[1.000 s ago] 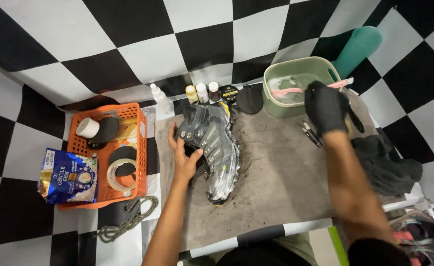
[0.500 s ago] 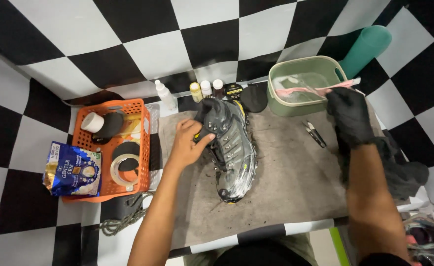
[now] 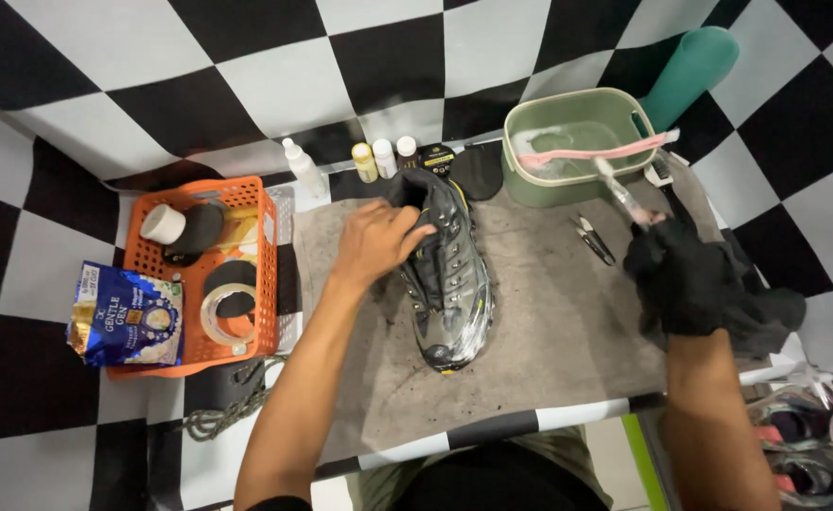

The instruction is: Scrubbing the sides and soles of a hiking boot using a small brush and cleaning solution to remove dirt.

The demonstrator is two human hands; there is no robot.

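Observation:
A grey and black sneaker point(image 3: 449, 284) lies on a stained grey mat point(image 3: 549, 322), toe toward me. My bare left hand point(image 3: 377, 241) grips the sneaker at its collar. My right hand point(image 3: 676, 274), in a black glove, is closed on a clear-handled brush point(image 3: 620, 194) whose far end points at the green basin point(image 3: 539, 189). The gloved hand hovers right of the sneaker, above the mat's right side.
A pink brush lies across the basin's rim point(image 3: 596, 151). Small snips point(image 3: 591, 237) rest on the mat. Small bottles point(image 3: 374, 161) stand at the back. An orange basket point(image 3: 265, 274) with tape rolls and a blue packet point(image 3: 128, 317) sit left. A black cloth point(image 3: 766, 312) lies right.
My right hand has drawn back from the basin toward me with the brush. My left hand shifted up to the sneaker's collar, and the sneaker turned more upright.

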